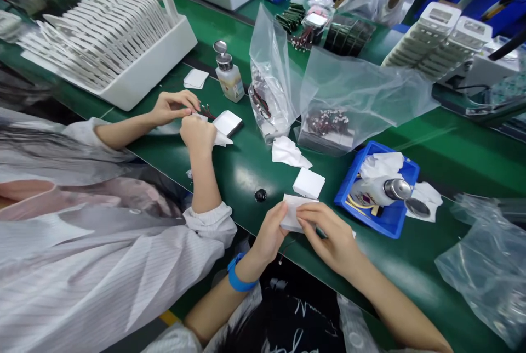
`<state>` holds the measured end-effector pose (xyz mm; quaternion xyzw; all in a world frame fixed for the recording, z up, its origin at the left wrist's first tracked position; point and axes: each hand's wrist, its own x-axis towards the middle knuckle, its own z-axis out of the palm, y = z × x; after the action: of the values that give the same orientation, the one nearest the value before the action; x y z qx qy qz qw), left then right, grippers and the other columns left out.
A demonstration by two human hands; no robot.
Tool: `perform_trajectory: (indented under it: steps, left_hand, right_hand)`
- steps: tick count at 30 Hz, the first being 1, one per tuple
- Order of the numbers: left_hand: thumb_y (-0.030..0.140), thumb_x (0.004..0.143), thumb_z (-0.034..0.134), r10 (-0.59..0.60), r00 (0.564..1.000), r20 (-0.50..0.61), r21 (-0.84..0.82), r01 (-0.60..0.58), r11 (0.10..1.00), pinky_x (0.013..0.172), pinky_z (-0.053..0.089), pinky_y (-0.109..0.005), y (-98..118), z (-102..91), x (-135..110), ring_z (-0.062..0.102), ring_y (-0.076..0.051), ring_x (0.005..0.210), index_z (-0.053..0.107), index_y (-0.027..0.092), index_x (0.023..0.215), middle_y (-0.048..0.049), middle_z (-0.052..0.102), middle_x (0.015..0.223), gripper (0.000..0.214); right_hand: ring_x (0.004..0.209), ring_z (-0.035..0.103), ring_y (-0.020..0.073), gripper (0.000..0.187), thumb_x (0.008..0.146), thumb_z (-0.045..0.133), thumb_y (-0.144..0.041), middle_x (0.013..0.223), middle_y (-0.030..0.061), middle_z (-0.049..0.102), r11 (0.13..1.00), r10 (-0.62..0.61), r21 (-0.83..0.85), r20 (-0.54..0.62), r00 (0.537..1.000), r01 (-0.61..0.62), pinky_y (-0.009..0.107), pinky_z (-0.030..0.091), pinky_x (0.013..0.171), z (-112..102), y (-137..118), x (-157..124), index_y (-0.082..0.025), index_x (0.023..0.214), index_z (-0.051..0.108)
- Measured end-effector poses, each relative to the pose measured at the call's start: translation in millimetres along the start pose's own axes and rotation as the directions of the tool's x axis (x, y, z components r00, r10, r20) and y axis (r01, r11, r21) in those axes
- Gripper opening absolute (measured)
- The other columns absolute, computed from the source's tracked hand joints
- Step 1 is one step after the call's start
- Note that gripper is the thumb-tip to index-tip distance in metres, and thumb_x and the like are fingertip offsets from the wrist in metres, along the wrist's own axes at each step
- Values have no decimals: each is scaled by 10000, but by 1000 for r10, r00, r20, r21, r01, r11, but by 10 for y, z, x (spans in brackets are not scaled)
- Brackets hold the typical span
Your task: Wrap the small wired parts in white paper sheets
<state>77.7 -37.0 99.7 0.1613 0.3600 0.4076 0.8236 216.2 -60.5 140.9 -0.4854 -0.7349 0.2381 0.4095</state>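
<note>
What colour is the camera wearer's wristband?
Blue; the wristband shows best in the head view.

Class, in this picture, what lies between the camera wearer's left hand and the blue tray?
The head view shows a white piece and the right hand between the left hand and the blue tray.

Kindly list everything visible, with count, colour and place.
Held piece: one, white, in hands
Square pieces: several, white, centre
Tissues: several, white, centre, right
Round object: one, black, centre
Bins: two, blue, right, back
Bottles: at least two, white, bin, centre
Bags: several, clear, centre, right
Panels: many, white, left tray
Trays: two, white, left, back
Table: one, green, underneath
Background items: many, mixed, back right
Co-worker's hands: two, bare, left
Left hand: one, blue wristband, front
Right hand: one, bare, front
</note>
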Motion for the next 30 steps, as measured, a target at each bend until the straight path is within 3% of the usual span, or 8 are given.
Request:
perform_trajectory:
  steps: [3,6,9,15,20,24,30]
  left_hand:
    - [572,802,702,27,1000,-14,136,-25,990,729,488,-260,-12,-57,44,633,-163,786,700,143,967,-45,708,864,460]
    - [588,863,620,60,998,4,315,-58,947,712,465,-243,2,-137,81,613,-154,789,691,147,1012,-41,699,882,471]
    - [573,915,550,62,996,56,452,-81,888,701,453,-236,65,-163,51,587,-147,781,678,158,1047,-31,681,883,453]
    - [560,950,476,15,981,195,657,-142,740,620,400,-225,167,-51,-144,495,-126,684,626,152,876,0,581,752,440]
    - [544,966,441,11,972,237,726,-184,662,619,376,-233,112,-88,-222,457,-127,671,587,157,853,7,544,743,429]
    - [508,982,419,32,971,236,758,-205,619,643,373,-233,81,-196,-261,446,-130,689,582,161,871,10,532,754,399]
    - [493,988,399,37,971,238,751,-208,627,657,378,-236,67,-312,-348,449,-139,713,576,156,864,1,536,767,401]
  right_hand:
    - [952,682,176,235,916,553,-54,1030,94,689,997,-81,10,51,995,80,292,588,808,-50,-28,-9,-173,1104,628]
    - [920,688,162,284,892,584,-30,1009,81,705,995,-104,-5,-31,994,103,276,587,781,-156,-53,-24,-176,1132,630]
    - [956,685,193,358,880,600,-26,1067,96,712,975,-159,-167,-85,983,144,328,581,787,-241,-25,-21,-185,1200,620]
    - [1039,654,228,264,960,526,-130,1129,112,704,943,-111,-307,68,992,126,393,544,818,-165,97,9,-180,1206,610]
    - [940,650,204,197,998,459,-160,1053,101,720,911,-101,-379,178,979,163,340,485,737,-71,73,14,-156,1094,630]
    - [888,633,188,172,1004,454,-174,993,95,715,934,-90,-321,220,971,159,328,481,753,-29,37,17,-140,1045,618]
    - [852,628,191,148,994,461,-160,955,89,705,942,-106,-292,214,971,167,328,466,718,123,9,-57,-151,1044,600]
